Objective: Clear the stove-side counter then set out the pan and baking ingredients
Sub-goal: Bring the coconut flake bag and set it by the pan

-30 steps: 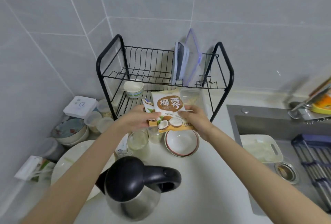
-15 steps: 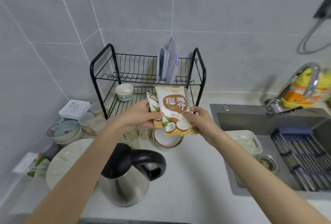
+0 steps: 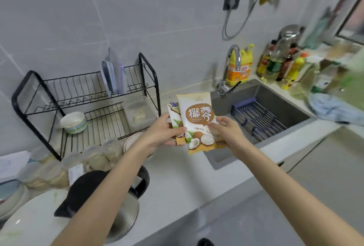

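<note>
A white and brown bag of desiccated coconut (image 3: 198, 119) with coconut pictures is held upright in the air above the counter's edge by the sink. A second, smaller packet (image 3: 174, 116) sits behind it on the left. My left hand (image 3: 164, 132) grips the left edges of both packets. My right hand (image 3: 224, 130) pinches the front bag's lower right side. No pan is in view.
A black two-tier dish rack (image 3: 86, 106) holds a bowl (image 3: 73, 121), a plastic container and boards. A steel kettle (image 3: 118, 202) and plates (image 3: 33, 218) stand at the lower left. The sink (image 3: 264, 112) with a faucet (image 3: 229, 68) lies right; bottles (image 3: 279, 64) crowd the far counter.
The view has swung right and back, bringing the sink and bottles in. Both hands have carried the packets right, from in front of the rack towards the sink.
</note>
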A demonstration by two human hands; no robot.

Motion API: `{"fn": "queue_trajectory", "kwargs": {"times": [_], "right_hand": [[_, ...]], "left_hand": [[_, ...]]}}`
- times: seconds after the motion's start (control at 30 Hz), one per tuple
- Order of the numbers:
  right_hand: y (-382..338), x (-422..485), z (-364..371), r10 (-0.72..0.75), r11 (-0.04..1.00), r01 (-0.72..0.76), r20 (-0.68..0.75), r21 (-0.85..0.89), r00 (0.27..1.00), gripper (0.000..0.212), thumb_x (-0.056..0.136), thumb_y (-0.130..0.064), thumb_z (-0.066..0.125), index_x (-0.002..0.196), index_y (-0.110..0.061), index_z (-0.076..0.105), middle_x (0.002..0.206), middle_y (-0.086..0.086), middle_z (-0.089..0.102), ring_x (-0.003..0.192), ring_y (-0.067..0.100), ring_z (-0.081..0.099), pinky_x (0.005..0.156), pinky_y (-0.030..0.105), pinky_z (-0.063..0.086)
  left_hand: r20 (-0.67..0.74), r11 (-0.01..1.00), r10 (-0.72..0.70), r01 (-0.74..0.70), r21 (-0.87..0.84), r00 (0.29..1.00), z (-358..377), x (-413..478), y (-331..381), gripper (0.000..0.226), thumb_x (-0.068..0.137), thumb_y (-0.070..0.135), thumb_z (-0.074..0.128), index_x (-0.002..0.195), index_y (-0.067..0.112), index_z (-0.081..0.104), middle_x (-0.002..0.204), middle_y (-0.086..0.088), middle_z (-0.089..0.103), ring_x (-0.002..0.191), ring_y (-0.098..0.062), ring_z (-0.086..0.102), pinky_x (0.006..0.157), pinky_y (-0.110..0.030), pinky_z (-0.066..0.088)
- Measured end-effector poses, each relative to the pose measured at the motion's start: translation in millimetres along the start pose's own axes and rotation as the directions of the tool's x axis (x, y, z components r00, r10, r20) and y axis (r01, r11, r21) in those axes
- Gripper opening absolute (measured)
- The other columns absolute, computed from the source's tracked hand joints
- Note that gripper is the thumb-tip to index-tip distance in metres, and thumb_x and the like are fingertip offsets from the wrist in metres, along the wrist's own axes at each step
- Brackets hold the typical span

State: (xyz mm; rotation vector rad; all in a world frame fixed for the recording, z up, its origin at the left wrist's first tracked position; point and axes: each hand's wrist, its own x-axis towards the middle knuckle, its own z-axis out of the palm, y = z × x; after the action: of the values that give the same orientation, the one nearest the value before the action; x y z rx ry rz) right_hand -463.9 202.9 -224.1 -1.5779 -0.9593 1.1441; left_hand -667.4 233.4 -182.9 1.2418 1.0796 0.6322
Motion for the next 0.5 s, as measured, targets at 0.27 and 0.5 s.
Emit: {"fn": "queue_trajectory", "kwargs": {"times": [0.27, 0.5], "right_hand": [[33, -39, -127, 0.084, 0.993, -0.056, -0.293, 0.105, 0.952, 0.024, 0.087, -0.027, 0.067, 0.103, -0.014, 0.056, 0.104, 0.009, 0.067, 0.086, 0.025, 0.067, 0.063, 0.032, 0.053], [71, -73, -265, 0.173, 0.97, -0.058, -0.5, 0.237, 0.849, 0.035, 0.087, -0.028, 0.067, 0.116, -0.014, 0.053, 0.101, 0.006, 0.063, 0.078, 0.019, 0.064, 0.06, 0.028, 0.048]], "left_hand": [[0.246, 0.999, 0.013, -0.024, 0.041, 0.969, 128, 39, 5, 0.044, 0.085, 0.0, 0.066, 0.121, 0.018, 0.049, 0.107, -0.007, 0.07, 0.08, -0.017, 0.072, 0.055, -0.028, 0.058], [0.439, 0.993, 0.003, -0.056, 0.106, 0.898, 280, 77, 10, 0.047, 0.083, 0.003, 0.069, 0.124, 0.016, 0.049, 0.112, -0.009, 0.069, 0.091, -0.024, 0.071, 0.069, -0.04, 0.06]]}}
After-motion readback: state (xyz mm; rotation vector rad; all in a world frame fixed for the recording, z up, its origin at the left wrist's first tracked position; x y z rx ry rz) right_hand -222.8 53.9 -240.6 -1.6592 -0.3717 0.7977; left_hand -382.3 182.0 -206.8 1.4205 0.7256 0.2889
